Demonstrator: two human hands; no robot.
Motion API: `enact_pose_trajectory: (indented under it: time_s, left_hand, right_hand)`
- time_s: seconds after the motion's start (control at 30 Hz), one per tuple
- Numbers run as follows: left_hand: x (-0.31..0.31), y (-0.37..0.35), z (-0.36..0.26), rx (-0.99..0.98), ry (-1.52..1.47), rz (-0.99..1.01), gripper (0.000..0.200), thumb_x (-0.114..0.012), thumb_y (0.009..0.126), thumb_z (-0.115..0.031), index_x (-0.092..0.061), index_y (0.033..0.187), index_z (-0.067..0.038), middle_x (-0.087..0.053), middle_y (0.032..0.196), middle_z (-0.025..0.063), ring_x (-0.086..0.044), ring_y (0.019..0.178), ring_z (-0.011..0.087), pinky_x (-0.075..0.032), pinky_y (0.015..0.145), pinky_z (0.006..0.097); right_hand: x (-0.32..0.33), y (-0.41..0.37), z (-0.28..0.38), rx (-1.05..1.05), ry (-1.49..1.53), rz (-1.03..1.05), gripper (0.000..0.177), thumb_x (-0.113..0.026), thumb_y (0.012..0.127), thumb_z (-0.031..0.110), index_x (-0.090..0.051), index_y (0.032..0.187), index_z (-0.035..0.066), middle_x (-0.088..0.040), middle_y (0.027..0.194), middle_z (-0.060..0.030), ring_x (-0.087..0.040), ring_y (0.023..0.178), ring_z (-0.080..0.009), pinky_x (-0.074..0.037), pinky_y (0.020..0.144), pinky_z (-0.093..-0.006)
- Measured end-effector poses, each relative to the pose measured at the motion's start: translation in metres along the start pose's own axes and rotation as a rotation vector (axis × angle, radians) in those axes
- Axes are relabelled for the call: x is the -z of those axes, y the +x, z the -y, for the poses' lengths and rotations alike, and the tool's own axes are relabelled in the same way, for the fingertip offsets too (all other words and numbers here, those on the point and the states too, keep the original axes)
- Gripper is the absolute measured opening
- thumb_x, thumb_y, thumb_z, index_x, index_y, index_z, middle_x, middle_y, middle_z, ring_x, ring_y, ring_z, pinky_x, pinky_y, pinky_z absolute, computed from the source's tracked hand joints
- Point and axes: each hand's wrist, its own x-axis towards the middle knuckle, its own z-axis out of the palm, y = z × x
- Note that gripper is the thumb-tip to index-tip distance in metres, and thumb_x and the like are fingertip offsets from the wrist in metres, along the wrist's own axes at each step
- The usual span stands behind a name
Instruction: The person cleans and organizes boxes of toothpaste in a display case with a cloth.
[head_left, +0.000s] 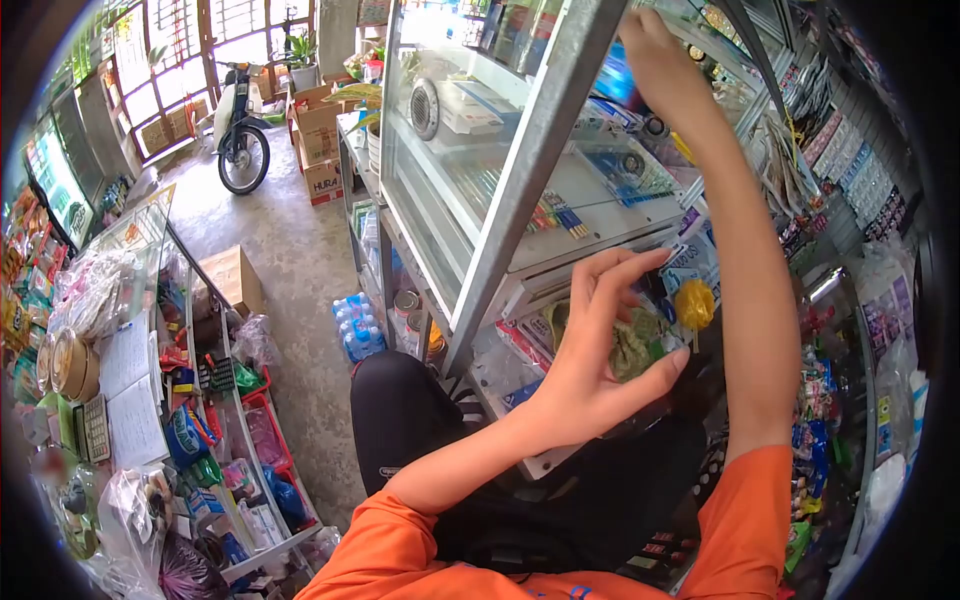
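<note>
1. The left hand (600, 365) has a wide grip – fingers spread, thumb apart, w/ nothing seen in it. It is near the green bag (630, 345) and the yellow bag (695, 303).
2. The right hand (660, 65) is raised high in the glass case (435, 165). A shiny blue item (616, 78) is beside its fingers; I cannot tell if the grip holds it, b/c the fingertips are hidden.
3. Risk: the right forearm could knock hanging packets (785, 165), b/c they are very near.
4. The blue item could slip onto the pens (562, 215) below, if the hold is weak. The left hand could also push the yellow bag, b/c space there is tight.
5. Surface: the pens lie in the case on a pale shelf (535, 248), behind a metal post (530, 170).
6. Room: grey floor (300, 265), motorbike (243, 150) near the window bars, cardboard boxes (318, 145), bottles (358, 328), & a bench (262, 558) w/ notebook (130, 385), calculator (93, 428), etc.
</note>
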Motion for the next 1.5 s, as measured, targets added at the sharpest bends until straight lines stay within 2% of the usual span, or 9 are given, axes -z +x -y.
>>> enact_pose_trajectory:
  time_s: [0.1, 0.17, 0.37, 0.5, 0.9, 1.0, 1.23, 1.3, 1.5]
  left_hand:
    - [0.004, 0.002, 0.002, 0.032, -0.012, -0.01, 0.076, -0.079, 0.083, -0.018, -0.045, 0.15, -0.004, -0.039, 0.136, 0.0114, -0.045, 0.11, 0.0191, -0.042, 0.097, 0.0345]
    - [0.01, 0.002, -0.001, 0.021, -0.024, -0.018, 0.071, -0.077, 0.084, -0.015, -0.046, 0.148, -0.004, -0.041, 0.136, 0.0137, -0.046, 0.111, 0.0222, -0.043, 0.096, 0.0344]
    - [0.014, 0.002, 0.016, 0.063, -0.131, -0.04, 0.06, -0.072, 0.087, -0.013, -0.05, 0.142, -0.002, -0.045, 0.134, 0.0125, -0.048, 0.108, 0.0212, -0.043, 0.094, 0.034]
    - [0.009, 0.004, 0.021, 0.107, -0.167, -0.048, 0.058, -0.069, 0.087, -0.013, -0.051, 0.141, -0.001, -0.044, 0.134, 0.0095, -0.047, 0.106, 0.0173, -0.041, 0.094, 0.0344]
    - [-0.001, 0.007, 0.05, 0.192, -0.099, -0.017, 0.053, -0.069, 0.091, -0.012, -0.051, 0.14, -0.002, -0.047, 0.134, 0.0116, -0.051, 0.105, 0.0186, -0.042, 0.095, 0.0344]
    - [-0.004, 0.01, 0.052, 0.266, -0.107, -0.046, 0.054, -0.064, 0.086, -0.015, -0.051, 0.137, 0.0, -0.05, 0.13, 0.0095, -0.05, 0.104, 0.0161, -0.041, 0.095, 0.0341]
    - [0.005, 0.01, 0.074, 0.262, -0.152, -0.06, 0.042, -0.06, 0.094, -0.005, -0.051, 0.134, 0.003, -0.056, 0.119, 0.0065, -0.052, 0.095, 0.0121, -0.044, 0.088, 0.0272]
    - [0.005, 0.012, 0.074, 0.346, -0.146, -0.091, 0.037, -0.059, 0.096, -0.006, -0.053, 0.132, 0.004, -0.057, 0.116, 0.0054, -0.054, 0.099, 0.0117, -0.043, 0.088, 0.0268]
    - [0.0, 0.016, 0.082, 0.434, 0.101, 0.008, 0.027, -0.059, 0.099, -0.006, -0.06, 0.126, 0.001, -0.061, 0.105, 0.0039, -0.057, 0.1, 0.0114, -0.045, 0.091, 0.0275]
  right_hand:
    - [-0.027, -0.001, 0.003, 0.136, -0.464, -0.277, 0.054, -0.03, 0.114, 0.039, -0.062, 0.132, 0.0, -0.069, 0.128, -0.0146, -0.063, 0.12, -0.0299, -0.047, 0.105, -0.0431]
    - [-0.005, -0.044, 0.045, -0.015, 0.326, -0.224, 0.056, -0.051, 0.105, 0.051, -0.062, 0.135, 0.005, -0.067, 0.132, -0.0122, -0.062, 0.121, -0.0236, -0.041, 0.109, -0.0345]
    - [-0.021, -0.04, 0.011, 0.07, 0.327, -0.178, 0.058, -0.04, 0.109, 0.046, -0.065, 0.127, -0.003, -0.07, 0.117, -0.0117, -0.063, 0.113, -0.0202, -0.042, 0.105, -0.0326]
    - [-0.03, 0.019, 0.005, 0.044, -0.396, 0.4, 0.065, -0.016, 0.113, 0.045, -0.031, 0.16, 0.003, -0.027, 0.168, -0.0218, -0.039, 0.148, -0.0401, -0.031, 0.121, -0.0523]
    - [-0.027, 0.036, 0.043, -0.028, 0.404, 0.558, 0.077, -0.009, 0.108, 0.059, -0.011, 0.167, 0.01, -0.017, 0.17, -0.0231, -0.017, 0.158, -0.0383, -0.031, 0.124, -0.049]
    - [-0.04, 0.027, 0.029, 0.546, 0.034, 0.082, 0.073, -0.018, 0.111, 0.051, -0.029, 0.16, -0.002, -0.034, 0.164, -0.0243, -0.031, 0.153, -0.0399, -0.028, 0.125, -0.0467]
    - [0.024, -0.12, -0.065, 0.559, 0.427, -0.271, 0.052, -0.036, 0.112, 0.036, -0.051, 0.137, -0.007, -0.065, 0.124, -0.0217, -0.065, 0.113, -0.0275, -0.051, 0.097, -0.0388]
    - [0.011, -0.163, -0.093, 0.242, 0.671, -0.282, 0.037, -0.056, 0.104, 0.031, -0.069, 0.116, -0.001, -0.069, 0.089, -0.0067, -0.064, 0.084, -0.0111, -0.048, 0.074, -0.0273]
    - [-0.01, -0.272, -0.109, -0.365, 0.714, 0.258, 0.028, -0.06, 0.103, 0.027, -0.072, 0.108, 0.003, -0.065, 0.08, -0.0036, -0.064, 0.078, -0.0149, -0.049, 0.075, -0.0295]
